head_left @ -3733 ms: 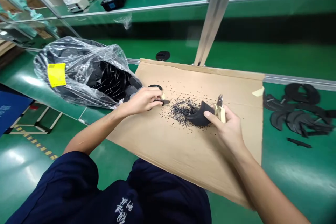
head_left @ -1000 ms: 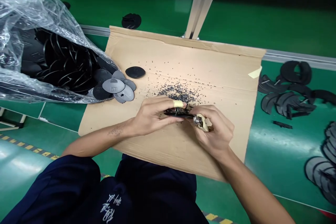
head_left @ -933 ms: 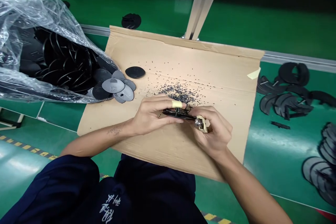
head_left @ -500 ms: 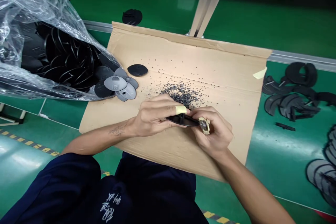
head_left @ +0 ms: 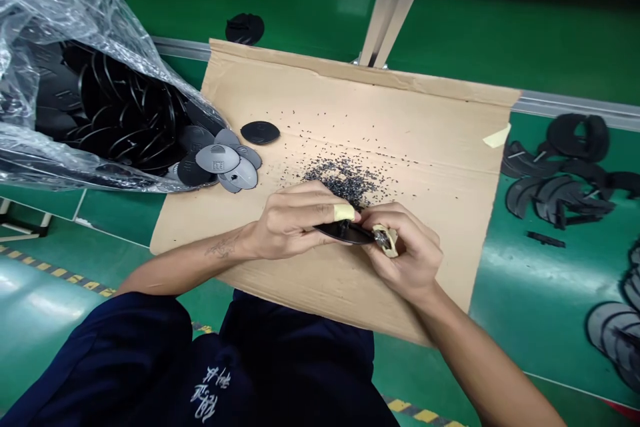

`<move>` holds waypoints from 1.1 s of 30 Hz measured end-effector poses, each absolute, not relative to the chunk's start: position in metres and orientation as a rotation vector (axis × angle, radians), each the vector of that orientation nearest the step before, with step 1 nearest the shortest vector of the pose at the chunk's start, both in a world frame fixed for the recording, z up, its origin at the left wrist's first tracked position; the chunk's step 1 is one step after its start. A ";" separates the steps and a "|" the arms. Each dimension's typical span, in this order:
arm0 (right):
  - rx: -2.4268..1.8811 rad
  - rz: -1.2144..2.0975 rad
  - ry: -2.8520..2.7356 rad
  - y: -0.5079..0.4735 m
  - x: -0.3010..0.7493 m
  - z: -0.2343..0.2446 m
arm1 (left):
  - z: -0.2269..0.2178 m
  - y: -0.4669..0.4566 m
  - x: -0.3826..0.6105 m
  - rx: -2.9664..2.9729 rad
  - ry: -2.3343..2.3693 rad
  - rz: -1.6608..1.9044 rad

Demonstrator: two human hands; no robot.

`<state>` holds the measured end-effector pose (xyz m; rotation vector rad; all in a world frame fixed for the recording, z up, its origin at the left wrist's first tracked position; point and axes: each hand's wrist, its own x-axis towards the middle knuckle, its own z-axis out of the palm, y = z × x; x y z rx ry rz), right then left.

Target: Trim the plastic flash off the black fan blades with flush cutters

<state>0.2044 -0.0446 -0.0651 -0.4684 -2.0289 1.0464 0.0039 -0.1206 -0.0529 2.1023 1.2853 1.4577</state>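
My left hand (head_left: pixel 295 221) is closed on the rim of a round black plastic disc (head_left: pixel 345 233), tilted so that its raised inner part shows. Pale yellow tape wraps one finger of this hand. In my right hand (head_left: pixel 407 247) is a small metal clipper (head_left: pixel 384 239) bound with yellowish tape, held against the disc's right end. My fingers hide its jaws and most of its body. Just beyond both hands, a heap of tiny black clippings (head_left: pixel 345 177) is scattered over the cardboard sheet (head_left: pixel 425 127).
A clear plastic bag (head_left: pixel 100 7) full of black discs lies open at left, with several discs (head_left: pixel 218 159) spilling out. One disc (head_left: pixel 260 133) rests alone on the cardboard. Black curved parts (head_left: pixel 555 200) lie on the green table at right. A metal post (head_left: pixel 395 7) stands behind.
The clipper and my right hand have shifted very slightly left along the disc's edge. My left hand keeps its hold, and the camera view has moved a little.
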 end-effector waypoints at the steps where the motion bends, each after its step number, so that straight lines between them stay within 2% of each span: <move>1: -0.478 1.057 -2.032 -0.045 0.204 -0.065 | -0.052 -0.121 0.004 2.097 1.285 1.476; 13: -0.507 1.139 -1.987 -0.046 0.202 -0.064 | -0.052 -0.122 0.007 2.021 1.300 1.481; 20: -0.553 1.198 -2.044 -0.039 0.205 -0.058 | -0.054 -0.123 0.005 1.768 1.380 1.419; 28: -0.514 0.604 -2.396 -0.019 0.216 -0.062 | -0.056 -0.120 0.000 1.842 1.389 1.437; 33: -0.486 0.541 -2.438 -0.020 0.217 -0.067 | -0.057 -0.121 0.001 1.853 1.407 1.414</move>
